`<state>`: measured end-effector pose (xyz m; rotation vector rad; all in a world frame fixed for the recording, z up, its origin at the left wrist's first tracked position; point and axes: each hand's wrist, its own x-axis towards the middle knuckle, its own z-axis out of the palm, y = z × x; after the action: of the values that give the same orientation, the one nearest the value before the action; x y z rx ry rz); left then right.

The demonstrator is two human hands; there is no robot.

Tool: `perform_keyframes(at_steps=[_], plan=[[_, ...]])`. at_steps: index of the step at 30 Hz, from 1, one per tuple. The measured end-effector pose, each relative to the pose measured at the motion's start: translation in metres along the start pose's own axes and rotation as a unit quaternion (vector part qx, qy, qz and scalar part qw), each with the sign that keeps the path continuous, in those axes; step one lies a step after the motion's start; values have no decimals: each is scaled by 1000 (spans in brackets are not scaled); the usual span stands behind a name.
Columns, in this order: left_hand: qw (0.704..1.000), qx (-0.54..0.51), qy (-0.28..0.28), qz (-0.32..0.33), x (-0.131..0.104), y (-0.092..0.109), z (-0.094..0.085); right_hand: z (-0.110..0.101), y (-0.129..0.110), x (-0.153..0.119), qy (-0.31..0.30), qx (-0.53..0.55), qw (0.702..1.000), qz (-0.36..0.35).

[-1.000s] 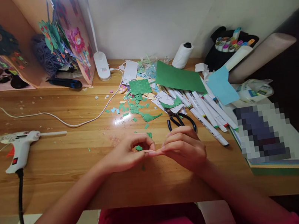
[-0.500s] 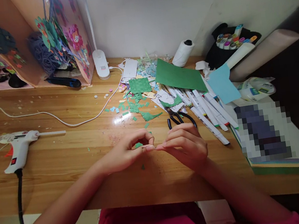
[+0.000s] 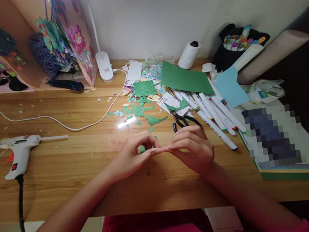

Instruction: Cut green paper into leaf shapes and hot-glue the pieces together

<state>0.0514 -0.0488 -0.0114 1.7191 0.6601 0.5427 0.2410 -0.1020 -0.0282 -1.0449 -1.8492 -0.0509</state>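
Green paper scraps (image 3: 140, 111) lie loose on the counter (image 3: 64, 172) in the head view, ahead of the person's two hands. One small green scrap (image 3: 142, 149) shows through the gap under the curled fingers of the left hand (image 3: 130, 156). That hand's thumb and forefinger tips come close together, and they meet the fingertips of the right hand (image 3: 192, 149) above the counter. The right hand's fingers are bent and bunched beside one another, the tips pointing at the left thumb. Whether either hand is clamped on something small I cannot tell; the spot where the tips meet is too small to read.

Beyond the right hand, a tool with black handles (image 3: 185, 122) lies near its knuckles, its head by a torn green piece (image 3: 179, 105). White markers (image 3: 216, 133) fan out to the right, partly under a dark green sheet (image 3: 187, 82). A checkered green square (image 3: 144, 88) rests among the scraps, left of that sheet. A light blue paper (image 3: 231, 87) sits right of the markers, next to a clear-wrapped roll (image 3: 265, 91). A white spool (image 3: 189, 55) is near the wall. Well to the left, a white glue gun (image 3: 22, 155) lies on its side, and a white cable (image 3: 79, 129) runs from the lamp base (image 3: 104, 67) across the counter.
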Motion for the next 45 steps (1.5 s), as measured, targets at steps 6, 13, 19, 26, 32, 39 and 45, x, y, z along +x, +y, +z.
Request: perform_keyframes(at_steps=[6, 13, 19, 26, 32, 39, 45], plan=[[1000, 8, -11, -10, -2, 0, -1, -1, 1, -2, -19, -34, 999, -32], [985, -124, -89, -77, 0, 0, -3, -3, -6, 1, -27, -13, 999, -42], [963, -226, -99, -105, 1, -3, -5, -7, -5, 2, -37, -13, 998, -42], [983, -161, 72, -52, 0, -1, -18, -4, -2, 4, -42, 55, 995, 69], [986, -11, 166, -6, 1, -1, -11, 4, 0, 2, -130, 230, 906, 332], [957, -53, 285, -36, 9, -20, -33, 8, 14, -3, -129, 154, 903, 380], [953, 104, 272, -87, 5, -31, -37, 19, 11, -3, -214, 51, 941, 257]])
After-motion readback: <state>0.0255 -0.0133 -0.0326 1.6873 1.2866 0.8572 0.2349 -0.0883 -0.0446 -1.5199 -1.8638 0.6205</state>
